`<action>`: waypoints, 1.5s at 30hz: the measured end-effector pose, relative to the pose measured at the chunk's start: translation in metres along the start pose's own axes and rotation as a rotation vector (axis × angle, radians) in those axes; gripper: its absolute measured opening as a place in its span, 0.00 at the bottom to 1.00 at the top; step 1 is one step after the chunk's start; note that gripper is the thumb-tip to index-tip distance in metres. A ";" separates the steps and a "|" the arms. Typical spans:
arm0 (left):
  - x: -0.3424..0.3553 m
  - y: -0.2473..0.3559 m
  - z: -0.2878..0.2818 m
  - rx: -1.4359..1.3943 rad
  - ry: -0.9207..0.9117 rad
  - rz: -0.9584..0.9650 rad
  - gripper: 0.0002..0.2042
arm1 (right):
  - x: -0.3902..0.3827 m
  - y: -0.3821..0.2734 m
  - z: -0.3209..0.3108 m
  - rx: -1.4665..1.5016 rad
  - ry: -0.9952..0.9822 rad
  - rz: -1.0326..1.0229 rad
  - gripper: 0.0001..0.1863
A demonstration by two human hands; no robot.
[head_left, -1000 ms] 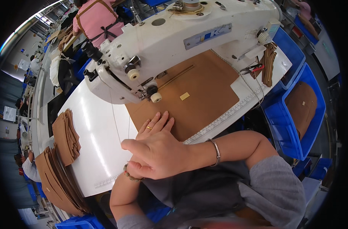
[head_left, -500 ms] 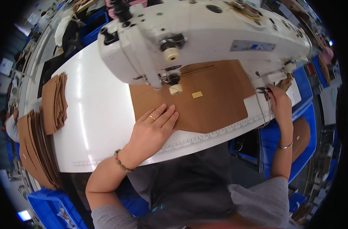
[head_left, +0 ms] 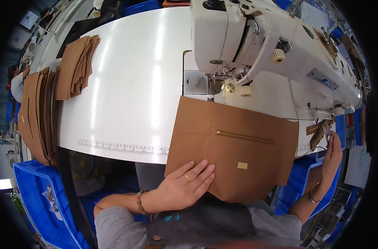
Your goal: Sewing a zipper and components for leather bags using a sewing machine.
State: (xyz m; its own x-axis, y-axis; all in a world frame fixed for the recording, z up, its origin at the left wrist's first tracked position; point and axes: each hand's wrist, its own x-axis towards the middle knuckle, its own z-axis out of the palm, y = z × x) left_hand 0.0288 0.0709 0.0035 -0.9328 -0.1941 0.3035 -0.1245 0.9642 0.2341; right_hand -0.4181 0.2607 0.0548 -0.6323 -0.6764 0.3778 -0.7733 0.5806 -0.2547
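My left hand [head_left: 189,186] holds a brown panel [head_left: 251,178] by its near edge, fingers stretched over its top, thumb hidden. The panel lies below the sewing needle area [head_left: 214,79], overhanging the table's front edge; it carries a brass zip [head_left: 243,136] and a small pale yellow patch [head_left: 242,165]. At the right, my right hand [head_left: 332,151] has its fingers closed round small metal snips [head_left: 327,130], partly hidden, beside a bundle of narrow brown strips [head_left: 313,128].
The white sewing machine [head_left: 305,62] occupies the back right of the white table [head_left: 126,83]. Brown pieces are stacked in piles [head_left: 75,66] [head_left: 33,116] at left. Blue bins [head_left: 43,207] stand low at both sides. A co-worker [head_left: 15,83] sits far left.
The panel has come out from under the machine arm toward me with my left hand. My right hand moved from over my left hand to the snips at right. The view has shifted.
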 end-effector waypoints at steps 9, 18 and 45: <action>-0.015 -0.007 0.026 -0.009 0.175 -0.025 0.16 | -0.005 -0.151 0.020 0.406 -0.169 -0.461 0.29; -0.005 -0.007 0.026 -0.028 0.252 -0.019 0.15 | 0.010 -0.246 0.076 0.393 0.072 -0.820 0.44; -0.010 0.003 0.033 -0.155 0.255 -0.044 0.15 | 0.006 -0.226 0.093 0.296 -0.206 -0.722 0.22</action>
State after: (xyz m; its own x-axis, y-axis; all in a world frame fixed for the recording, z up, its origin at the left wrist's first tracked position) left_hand 0.0266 0.0821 -0.0292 -0.8101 -0.2932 0.5077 -0.0914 0.9186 0.3846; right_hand -0.2515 0.0836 0.0314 0.0542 -0.9255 0.3748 -0.9565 -0.1559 -0.2466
